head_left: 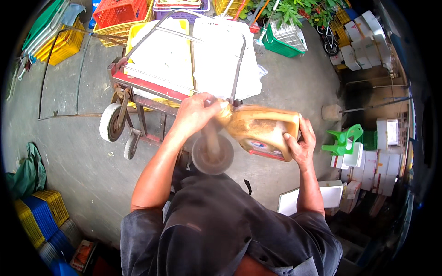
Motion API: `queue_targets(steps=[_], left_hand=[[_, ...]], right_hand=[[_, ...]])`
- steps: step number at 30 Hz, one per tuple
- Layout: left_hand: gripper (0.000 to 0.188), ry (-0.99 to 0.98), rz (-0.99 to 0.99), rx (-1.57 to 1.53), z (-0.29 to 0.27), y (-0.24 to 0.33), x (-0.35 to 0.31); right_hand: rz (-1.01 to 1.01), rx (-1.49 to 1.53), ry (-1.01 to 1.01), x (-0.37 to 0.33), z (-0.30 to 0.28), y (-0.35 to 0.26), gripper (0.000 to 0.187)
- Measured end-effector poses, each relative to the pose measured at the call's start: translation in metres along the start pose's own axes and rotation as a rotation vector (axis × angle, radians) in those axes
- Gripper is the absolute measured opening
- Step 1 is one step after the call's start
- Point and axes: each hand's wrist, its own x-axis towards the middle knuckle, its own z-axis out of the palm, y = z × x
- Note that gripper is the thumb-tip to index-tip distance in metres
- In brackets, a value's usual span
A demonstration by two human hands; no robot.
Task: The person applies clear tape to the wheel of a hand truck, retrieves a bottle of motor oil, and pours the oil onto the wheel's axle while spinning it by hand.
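A gold-coloured plastic jug (260,129), smudged brown on its side, lies tilted in front of me with its neck toward the left. My left hand (197,112) is closed at the jug's neck, thumb and fingers around the mouth end. At the other end my right hand (301,141) grips the jug by its base corner, fingers behind and thumb in front. Beneath the neck is a blurred, round greyish container (212,158) with brown inside. A pale brown streak runs from the neck into it; I cannot make out whether this is liquid.
Ahead stands a red-framed cart (152,87) with white wheels (110,122) and bent metal bars, by white-covered yellow crates. A green crate (281,45) is farther right. A green plastic stool (343,139) and stacked white boxes (375,170) line the right side. Yellow and blue crates (39,214) sit lower left.
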Motion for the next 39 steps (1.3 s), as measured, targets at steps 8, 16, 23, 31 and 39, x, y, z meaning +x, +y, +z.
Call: queue_targets(steps=[8,16,23,31,39], left_hand=[[0.055,-0.087,0.205,0.115,-0.01,0.013,0.003],[0.052,0.053,0.228,-0.03,-0.025,0.016,-0.003],[0.058,-0.108,0.404,-0.043,-0.079,0.029,0.012],[0.07,0.556,0.635,-0.587,-0.15,0.02,0.03],[0.042,0.23,-0.162,-0.562,-0.106,-0.119,-0.061]], right_hand=[[0.11,0.096,0.077,0.01,0.004,-0.007,0.065],[0.16,0.241,0.095,0.023,0.008,-0.01,0.053],[0.143,0.351,0.093,0.065,0.025,-0.022,0.047],[0.068,0.631,0.364,0.162,0.1,-0.017,0.051],[0.266,0.578,0.397,0.227,0.274,0.034,0.045]])
